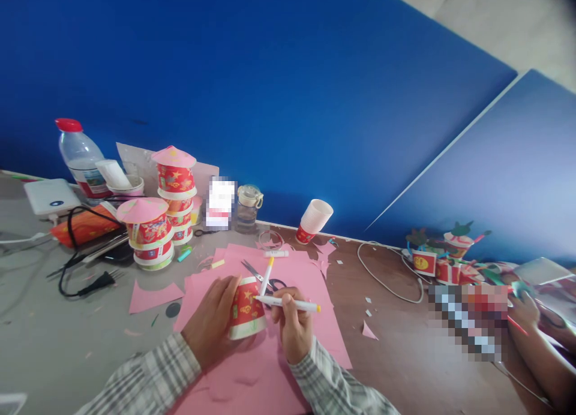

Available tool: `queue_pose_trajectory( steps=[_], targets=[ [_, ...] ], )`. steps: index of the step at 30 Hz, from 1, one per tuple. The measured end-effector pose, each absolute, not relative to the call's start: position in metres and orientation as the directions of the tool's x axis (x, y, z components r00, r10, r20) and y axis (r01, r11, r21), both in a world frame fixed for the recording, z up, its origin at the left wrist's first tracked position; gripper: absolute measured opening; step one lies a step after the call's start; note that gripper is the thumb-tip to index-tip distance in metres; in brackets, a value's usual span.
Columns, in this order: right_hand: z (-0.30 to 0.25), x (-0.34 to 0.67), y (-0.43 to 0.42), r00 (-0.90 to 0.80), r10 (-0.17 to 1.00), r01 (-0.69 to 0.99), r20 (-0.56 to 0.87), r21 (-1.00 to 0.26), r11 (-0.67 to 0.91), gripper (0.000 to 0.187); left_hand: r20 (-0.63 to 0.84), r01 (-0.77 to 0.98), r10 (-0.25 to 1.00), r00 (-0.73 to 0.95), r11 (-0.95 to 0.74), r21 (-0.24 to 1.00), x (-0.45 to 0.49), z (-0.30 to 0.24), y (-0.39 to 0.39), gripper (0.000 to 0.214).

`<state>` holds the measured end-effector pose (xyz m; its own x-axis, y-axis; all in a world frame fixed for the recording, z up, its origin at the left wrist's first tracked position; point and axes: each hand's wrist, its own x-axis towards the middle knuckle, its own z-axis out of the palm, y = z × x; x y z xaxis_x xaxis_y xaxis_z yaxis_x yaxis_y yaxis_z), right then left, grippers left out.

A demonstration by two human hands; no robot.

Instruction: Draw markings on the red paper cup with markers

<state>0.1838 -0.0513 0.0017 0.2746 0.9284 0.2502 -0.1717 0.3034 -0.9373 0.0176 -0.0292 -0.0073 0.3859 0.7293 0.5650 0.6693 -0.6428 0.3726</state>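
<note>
My left hand (211, 322) is wrapped around a red patterned paper cup (248, 310), its wide white rim toward me. Pinched in my right hand (296, 331) is a white marker (299, 304) with a yellow end. Its tip meets the cup's printed side, by a yellow star. Beneath both hands lie sheets of pink paper (330, 343). Just beyond the cup, scissors (251, 269) rest on the paper, partly hidden by a second yellow-ended marker (267, 275). A white marker (276, 254) lies farther back.
Stacked red cups with pink cone tops (173, 157) (141, 210) stand left, near a plug (101, 281) and a bottle (81, 154). A lidded jar (249, 208) and stacked cups (315, 218) stand behind. At right, another person's hand (524, 312) is near decorated cups (423, 262).
</note>
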Motion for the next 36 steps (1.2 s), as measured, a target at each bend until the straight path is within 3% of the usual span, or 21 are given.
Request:
queue_pose_trajectory(
  steps=[36],
  targets=[
    [-0.0012, 0.1838, -0.0503, 0.269, 0.939, -0.282, 0.213, -0.915, 0.288, 0.027, 0.565, 0.649, 0.738, 0.369, -0.640, 0.411, 0.0206, -0.0018, -0.0293, 0.093]
  ],
)
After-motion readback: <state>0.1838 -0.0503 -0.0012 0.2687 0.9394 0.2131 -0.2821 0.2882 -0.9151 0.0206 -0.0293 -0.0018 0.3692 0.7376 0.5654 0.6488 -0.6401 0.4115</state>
